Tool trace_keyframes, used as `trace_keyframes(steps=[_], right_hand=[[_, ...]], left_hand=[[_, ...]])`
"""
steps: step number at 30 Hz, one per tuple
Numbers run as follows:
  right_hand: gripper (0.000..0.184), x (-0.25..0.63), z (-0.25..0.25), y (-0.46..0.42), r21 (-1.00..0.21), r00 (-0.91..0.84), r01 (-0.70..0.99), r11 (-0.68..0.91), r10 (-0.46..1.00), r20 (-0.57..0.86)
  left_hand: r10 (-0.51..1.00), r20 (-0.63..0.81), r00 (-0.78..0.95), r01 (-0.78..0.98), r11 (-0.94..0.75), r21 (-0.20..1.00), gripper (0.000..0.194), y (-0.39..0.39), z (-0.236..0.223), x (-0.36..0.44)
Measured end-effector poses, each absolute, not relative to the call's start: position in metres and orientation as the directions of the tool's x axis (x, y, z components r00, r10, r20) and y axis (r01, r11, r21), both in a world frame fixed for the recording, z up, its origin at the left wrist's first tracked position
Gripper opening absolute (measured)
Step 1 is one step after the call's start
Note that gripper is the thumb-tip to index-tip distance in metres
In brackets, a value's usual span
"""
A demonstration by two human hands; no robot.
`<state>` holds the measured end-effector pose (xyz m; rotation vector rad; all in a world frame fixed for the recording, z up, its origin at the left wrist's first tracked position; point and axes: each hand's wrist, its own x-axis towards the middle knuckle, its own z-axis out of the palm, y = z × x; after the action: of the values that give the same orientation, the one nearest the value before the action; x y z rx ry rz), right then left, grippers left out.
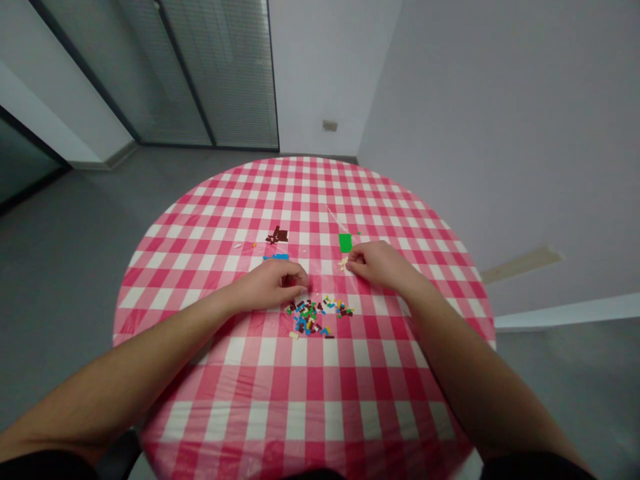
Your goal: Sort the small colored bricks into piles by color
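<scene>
A mixed pile of small building bricks (307, 317), in brown, blue, green, yellow and cream, lies on the checked tablecloth. My left hand (275, 283) is just above the pile's far left side, thumb and fingertips brought together; anything between them is too small to make out. Partly behind that hand lie blue bricks (277, 257). To the right, my right hand (377, 262) has its fingers curled in a pinch beside a few cream bricks (343, 264). Whatever the pinch may hold is hidden. Beyond its fingertips is a flat green plate (345, 243).
Brown bricks (278, 235) form a group at the far left of the pile. A tiny yellow brick (255, 245) and a tiny green one (359, 233) lie apart. The round table (300, 387) stands close to a wall on the right.
</scene>
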<state>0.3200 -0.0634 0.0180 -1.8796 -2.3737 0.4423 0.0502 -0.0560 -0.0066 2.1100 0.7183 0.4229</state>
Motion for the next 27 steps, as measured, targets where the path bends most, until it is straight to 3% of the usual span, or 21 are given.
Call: trace_keyframes(steps=[3, 9, 27], right_hand=[[0.015, 0.315, 0.019, -0.066, -0.300, -0.276, 0.924, 0.238, 0.957, -0.092], [0.015, 0.303, 0.019, -0.079, -0.494, -0.618, 0.737, 0.461, 0.756, -0.216], [0.010, 0.300, 0.030, -0.089, -0.491, -0.597, 0.774, 0.400, 0.719, -0.355]], left_hand=[[0.610, 0.046, 0.791, 0.343, -0.505, 0.792, 0.013, -0.055, -0.006, 0.051], [0.615, 0.008, 0.789, 0.345, -0.455, 0.821, 0.015, -0.056, -0.006, 0.052], [0.620, -0.014, 0.784, 0.366, -0.444, 0.818, 0.016, -0.057, -0.008, 0.053]])
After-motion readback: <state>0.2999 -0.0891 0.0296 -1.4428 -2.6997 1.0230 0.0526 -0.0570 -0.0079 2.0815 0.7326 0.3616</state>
